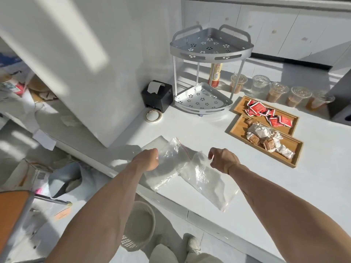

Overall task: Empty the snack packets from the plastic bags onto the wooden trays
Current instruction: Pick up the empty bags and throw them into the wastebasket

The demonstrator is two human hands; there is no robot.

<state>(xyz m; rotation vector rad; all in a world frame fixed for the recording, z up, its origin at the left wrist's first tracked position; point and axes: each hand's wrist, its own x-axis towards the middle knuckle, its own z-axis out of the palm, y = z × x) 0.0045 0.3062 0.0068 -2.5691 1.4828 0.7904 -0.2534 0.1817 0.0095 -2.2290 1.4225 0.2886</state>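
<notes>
Two empty clear zip bags lie on the white counter near its front edge. My left hand (147, 158) pinches the left plastic bag (171, 164), which has a red seal strip. My right hand (223, 160) pinches the top of the right plastic bag (209, 181), which stretches toward me. To the right stand two wooden trays side by side. The far tray (245, 105) holds red snack packets (266, 114). The near tray (237, 130) holds white-wrapped and brown snack packets (266, 137).
A grey two-tier corner rack (207, 73) stands behind the bags, with a black receipt printer (157, 95) and a tape roll (153, 115) to its left. Lidded cups of drink (279, 92) line the back right. A bin (138, 226) sits on the floor below the counter edge.
</notes>
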